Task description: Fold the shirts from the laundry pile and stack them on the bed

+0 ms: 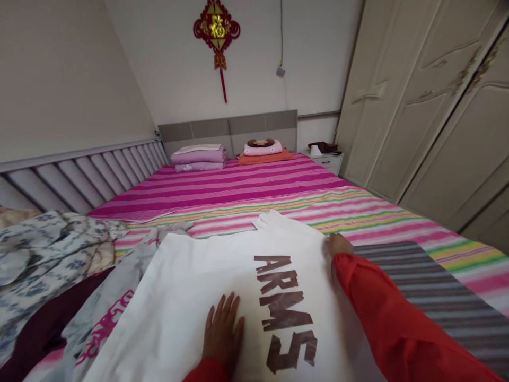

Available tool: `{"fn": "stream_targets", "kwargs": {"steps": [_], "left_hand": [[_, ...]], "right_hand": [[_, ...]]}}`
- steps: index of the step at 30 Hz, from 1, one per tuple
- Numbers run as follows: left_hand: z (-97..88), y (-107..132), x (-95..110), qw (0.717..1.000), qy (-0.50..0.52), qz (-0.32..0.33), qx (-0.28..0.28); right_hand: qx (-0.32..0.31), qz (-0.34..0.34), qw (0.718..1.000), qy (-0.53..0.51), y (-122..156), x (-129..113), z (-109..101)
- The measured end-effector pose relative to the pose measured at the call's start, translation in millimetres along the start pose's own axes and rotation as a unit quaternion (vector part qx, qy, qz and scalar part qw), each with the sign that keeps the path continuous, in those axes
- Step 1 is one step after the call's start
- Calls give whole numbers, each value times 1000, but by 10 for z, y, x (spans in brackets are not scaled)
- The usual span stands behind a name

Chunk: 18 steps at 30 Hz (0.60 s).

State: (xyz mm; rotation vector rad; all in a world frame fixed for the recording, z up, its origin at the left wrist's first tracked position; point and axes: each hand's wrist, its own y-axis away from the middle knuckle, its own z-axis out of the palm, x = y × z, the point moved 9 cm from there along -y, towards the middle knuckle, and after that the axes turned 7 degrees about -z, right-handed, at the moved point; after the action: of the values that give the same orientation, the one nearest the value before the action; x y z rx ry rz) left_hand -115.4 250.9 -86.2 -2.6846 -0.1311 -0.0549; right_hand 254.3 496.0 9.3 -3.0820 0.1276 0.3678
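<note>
A white T-shirt (207, 276) with dark brown letters lies spread on the striped bed (246, 185) in front of me. My left hand (222, 331) rests flat on the shirt with its fingers stretched out, just left of the letters. My right hand (338, 246), in a red sleeve, is at the shirt's right edge near the shoulder, fingers curled onto the cloth; whether it grips the fabric is unclear.
A heap of clothes (51, 254) lies at the left, with a grey-and-pink garment (107, 313) under the shirt. A dark striped cloth (429, 286) lies at the right. Folded blankets (199, 156) and a pillow (264, 148) sit by the headboard. Wardrobe doors (433, 101) stand at the right.
</note>
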Motion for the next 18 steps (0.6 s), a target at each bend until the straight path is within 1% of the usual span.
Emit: {"fn": "stream_targets", "kwargs": {"steps": [1, 2, 3, 4, 5, 6, 7, 8, 9, 10, 11, 12, 13, 14, 15, 16, 18], "left_hand": [[-2, -1, 2, 1000, 2, -2, -6], [-2, -3, 6, 1000, 5, -4, -13], [-3, -4, 9, 1000, 7, -5, -20], [-1, -5, 11, 1000, 10, -8, -27], [-1, -5, 11, 999, 13, -10, -33], [0, -5, 11, 999, 16, -13, -38], [0, -5, 9, 999, 18, -15, -40], [-2, -3, 7, 999, 18, -17, -41], [-3, -1, 7, 999, 17, -17, -42], [-6, 2, 11, 999, 15, -14, -40], [-11, 5, 17, 999, 11, -10, -37], [-17, 9, 24, 999, 6, -6, -34], [-24, 13, 34, 1000, 2, -1, -30], [-32, 17, 45, 1000, -3, 5, -25], [-42, 20, 55, 1000, -8, 9, -19], [-53, 22, 63, 1000, -13, 12, -12], [-71, 27, 81, 1000, -18, 18, 4]], "right_hand": [[15, -5, 1000, 3, 22, -95, -32], [34, -21, 999, 2, 67, -242, -63], [52, -54, 997, -2, 144, -449, -80], [68, -104, 992, -9, 259, -713, -74], [72, -169, 983, -20, 418, -1023, -25], [61, -246, 967, -34, 619, -1357, 73], [45, -312, 948, -43, 843, -1666, 203], [13, -398, 916, -56, 1102, -1981, 370], [-20, -470, 880, -65, 1346, -2230, 543], [-44, -524, 847, -73, 1535, -2396, 692], [-65, -569, 815, -88, 1659, -2489, 809], [-88, -587, 800, -88, 1670, -2493, 912], [-94, -569, 813, -81, 1537, -2407, 965], [-87, -523, 846, -65, 1292, -2239, 970], [-56, -435, 898, -45, 946, -1969, 899], [-33, -373, 927, -34, 647, -1703, 795], [3, -276, 961, -20, 163, -1203, 545]]}}
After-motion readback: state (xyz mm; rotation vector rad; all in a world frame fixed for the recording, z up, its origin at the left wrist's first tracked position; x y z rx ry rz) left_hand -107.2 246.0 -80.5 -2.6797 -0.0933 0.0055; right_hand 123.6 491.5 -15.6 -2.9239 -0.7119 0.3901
